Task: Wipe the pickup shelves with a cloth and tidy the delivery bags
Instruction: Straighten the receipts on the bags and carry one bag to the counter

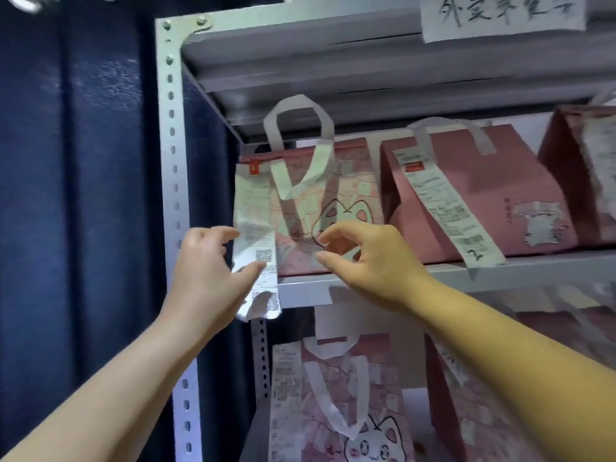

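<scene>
Three pink bags stand on the shelf (500, 271) level with the fingers: one (333, 195) behind the fingertips, one (473, 188) right of them, one (580, 175) cut off further right. Two bags (333, 411) (483, 395) sit below the fingers. Two hands (206, 271) (373, 261). One sign (500, 15) above.

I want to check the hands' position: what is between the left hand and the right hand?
In the head view, the hanging receipt and the lower front of the cat-print bag lie between the left hand and the right hand.

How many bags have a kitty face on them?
2. One cat bag stands on the middle shelf behind both hands, the other cat bag on the shelf below. More may be hidden past the picture's edge.
</scene>
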The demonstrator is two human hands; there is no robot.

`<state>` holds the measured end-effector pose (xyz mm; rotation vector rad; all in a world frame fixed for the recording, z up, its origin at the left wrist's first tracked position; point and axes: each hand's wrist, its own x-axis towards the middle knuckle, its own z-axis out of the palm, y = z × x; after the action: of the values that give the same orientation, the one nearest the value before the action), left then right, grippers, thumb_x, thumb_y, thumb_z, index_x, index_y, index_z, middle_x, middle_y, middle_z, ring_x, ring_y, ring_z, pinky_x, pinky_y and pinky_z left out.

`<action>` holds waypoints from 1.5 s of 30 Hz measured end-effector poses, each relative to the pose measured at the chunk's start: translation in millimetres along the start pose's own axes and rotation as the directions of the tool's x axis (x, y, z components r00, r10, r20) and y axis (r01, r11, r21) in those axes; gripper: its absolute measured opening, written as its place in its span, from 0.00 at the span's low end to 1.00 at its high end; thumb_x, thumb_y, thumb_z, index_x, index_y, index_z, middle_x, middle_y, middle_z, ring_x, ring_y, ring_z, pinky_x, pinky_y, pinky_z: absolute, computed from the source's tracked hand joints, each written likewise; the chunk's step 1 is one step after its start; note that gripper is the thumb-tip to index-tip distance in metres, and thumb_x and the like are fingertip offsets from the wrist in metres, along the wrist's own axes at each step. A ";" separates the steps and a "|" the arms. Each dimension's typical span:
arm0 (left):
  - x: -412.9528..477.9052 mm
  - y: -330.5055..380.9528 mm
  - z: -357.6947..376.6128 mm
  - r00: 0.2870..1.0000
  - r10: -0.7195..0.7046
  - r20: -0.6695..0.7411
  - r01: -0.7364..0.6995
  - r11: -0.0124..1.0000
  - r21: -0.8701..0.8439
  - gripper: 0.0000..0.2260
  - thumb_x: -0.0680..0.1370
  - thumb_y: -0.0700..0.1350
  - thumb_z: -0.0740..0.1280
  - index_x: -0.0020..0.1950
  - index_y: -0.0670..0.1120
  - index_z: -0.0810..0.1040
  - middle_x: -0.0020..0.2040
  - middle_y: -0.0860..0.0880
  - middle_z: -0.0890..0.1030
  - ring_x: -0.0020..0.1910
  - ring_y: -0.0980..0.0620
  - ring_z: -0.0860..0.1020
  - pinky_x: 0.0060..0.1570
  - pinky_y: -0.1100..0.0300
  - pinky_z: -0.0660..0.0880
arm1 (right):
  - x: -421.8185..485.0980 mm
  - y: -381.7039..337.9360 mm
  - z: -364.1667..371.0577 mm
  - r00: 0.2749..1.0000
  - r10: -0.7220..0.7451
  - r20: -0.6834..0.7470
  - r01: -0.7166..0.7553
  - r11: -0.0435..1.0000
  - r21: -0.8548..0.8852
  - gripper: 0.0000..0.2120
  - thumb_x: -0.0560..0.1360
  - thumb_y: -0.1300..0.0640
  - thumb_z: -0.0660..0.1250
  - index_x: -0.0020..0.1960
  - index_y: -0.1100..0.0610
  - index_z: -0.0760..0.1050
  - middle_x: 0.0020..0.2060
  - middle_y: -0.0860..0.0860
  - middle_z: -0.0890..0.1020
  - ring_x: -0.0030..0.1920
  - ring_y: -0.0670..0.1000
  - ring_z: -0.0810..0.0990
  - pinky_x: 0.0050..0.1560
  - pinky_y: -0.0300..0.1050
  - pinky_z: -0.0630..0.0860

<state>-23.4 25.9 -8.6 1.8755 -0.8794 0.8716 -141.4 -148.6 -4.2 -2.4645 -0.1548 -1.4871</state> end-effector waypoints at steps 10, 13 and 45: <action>-11.6 65.0 32.5 0.972 0.219 0.084 -0.204 0.966 -0.158 0.11 0.69 0.55 0.70 0.49 0.55 0.76 0.46 0.59 0.77 0.45 0.63 0.74 0.40 0.70 0.67 | -38.6 34.2 -75.5 0.993 0.072 -0.094 -0.083 0.989 -0.123 0.03 0.73 0.53 0.69 0.42 0.51 0.80 0.36 0.42 0.82 0.38 0.41 0.80 0.38 0.32 0.74; -14.2 87.1 53.3 0.961 0.253 0.111 -0.228 0.953 -0.197 0.12 0.70 0.54 0.70 0.51 0.53 0.77 0.44 0.59 0.78 0.45 0.64 0.74 0.42 0.68 0.72 | -43.4 58.2 -98.9 0.976 0.102 -0.191 -0.135 0.977 -0.167 0.01 0.72 0.55 0.70 0.42 0.52 0.80 0.36 0.42 0.82 0.38 0.42 0.79 0.38 0.34 0.74; 17.4 159.1 165.6 0.936 -0.069 0.346 0.264 0.789 -0.554 0.09 0.71 0.36 0.71 0.47 0.47 0.79 0.40 0.51 0.86 0.40 0.53 0.84 0.40 0.57 0.80 | -22.3 162.3 -134.3 0.898 0.345 0.274 -0.430 0.823 0.372 0.20 0.68 0.62 0.75 0.57 0.56 0.74 0.36 0.48 0.86 0.38 0.45 0.84 0.27 0.31 0.72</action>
<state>-110.5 -186.7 7.0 1.5052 -1.0108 0.1390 -230.4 -340.4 9.0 -2.1143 -0.0028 -0.9213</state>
